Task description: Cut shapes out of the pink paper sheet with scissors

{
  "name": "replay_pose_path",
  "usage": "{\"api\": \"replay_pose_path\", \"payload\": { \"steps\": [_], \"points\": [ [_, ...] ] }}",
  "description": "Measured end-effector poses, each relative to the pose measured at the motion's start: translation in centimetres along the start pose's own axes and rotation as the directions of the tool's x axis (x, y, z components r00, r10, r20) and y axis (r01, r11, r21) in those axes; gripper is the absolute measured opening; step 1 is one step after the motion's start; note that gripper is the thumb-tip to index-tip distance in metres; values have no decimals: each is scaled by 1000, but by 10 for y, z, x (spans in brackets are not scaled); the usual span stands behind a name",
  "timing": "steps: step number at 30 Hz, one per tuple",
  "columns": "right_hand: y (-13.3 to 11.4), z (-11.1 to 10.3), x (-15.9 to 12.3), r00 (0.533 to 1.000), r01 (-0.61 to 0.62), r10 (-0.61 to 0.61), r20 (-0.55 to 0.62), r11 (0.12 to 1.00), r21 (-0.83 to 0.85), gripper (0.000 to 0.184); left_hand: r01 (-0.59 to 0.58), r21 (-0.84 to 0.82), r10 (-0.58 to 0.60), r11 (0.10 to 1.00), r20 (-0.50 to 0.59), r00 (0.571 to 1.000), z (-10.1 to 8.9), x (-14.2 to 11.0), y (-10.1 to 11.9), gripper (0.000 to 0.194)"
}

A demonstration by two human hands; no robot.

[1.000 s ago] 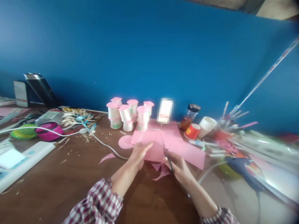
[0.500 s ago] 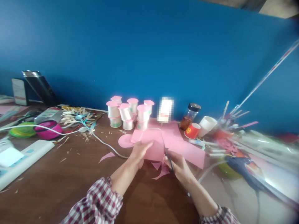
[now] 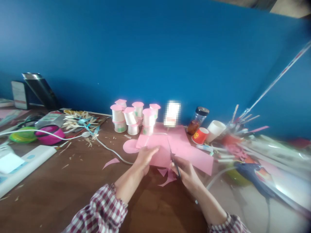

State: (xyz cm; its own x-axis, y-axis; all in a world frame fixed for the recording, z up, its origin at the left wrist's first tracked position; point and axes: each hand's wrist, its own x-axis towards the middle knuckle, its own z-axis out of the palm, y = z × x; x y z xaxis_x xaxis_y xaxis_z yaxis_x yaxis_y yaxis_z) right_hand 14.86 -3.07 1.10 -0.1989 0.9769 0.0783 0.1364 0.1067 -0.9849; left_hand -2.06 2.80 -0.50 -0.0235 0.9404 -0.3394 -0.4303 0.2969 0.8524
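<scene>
Left hand [image 3: 143, 160]: loose grip on paper [image 3: 160, 157], thumb on top, probably steadying it. Right hand [image 3: 188, 171]: grip closed round scissors [image 3: 177, 168], blades angled toward table's [image 3: 80, 184] back edge.

Soft, moderate light leaves a pale sheen on the blue wall [image 3: 155, 58] toward ten o'clock. Near centre, a screen [image 3: 172, 113] is blown out white and pixelated. Toward four o'clock, glare streaks the glossy plastic [image 3: 282, 187], and the edges smear and stretch.
</scene>
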Motion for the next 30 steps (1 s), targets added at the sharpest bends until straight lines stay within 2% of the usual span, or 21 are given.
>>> {"api": "replay_pose_path", "payload": {
  "steps": [7,14,19,30],
  "points": [
    [0,0,0,1000,-13,13,18,1000,-7,38,-16,-3,17,1000,34,999,1,-2,2,51],
    [0,0,-1,1000,-20,20,7,1000,-2,31,8,31,-8,999,12,1000,3,-6,8,41],
    [-1,1,-1,1000,-26,26,-15,1000,0,33,3,17,-3,1000,31,1000,3,-8,8,39],
    [3,-2,-1,999,-44,43,10,998,35,30,6,18,-6,1000,0,1000,2,-5,6,48]
  ]
}}
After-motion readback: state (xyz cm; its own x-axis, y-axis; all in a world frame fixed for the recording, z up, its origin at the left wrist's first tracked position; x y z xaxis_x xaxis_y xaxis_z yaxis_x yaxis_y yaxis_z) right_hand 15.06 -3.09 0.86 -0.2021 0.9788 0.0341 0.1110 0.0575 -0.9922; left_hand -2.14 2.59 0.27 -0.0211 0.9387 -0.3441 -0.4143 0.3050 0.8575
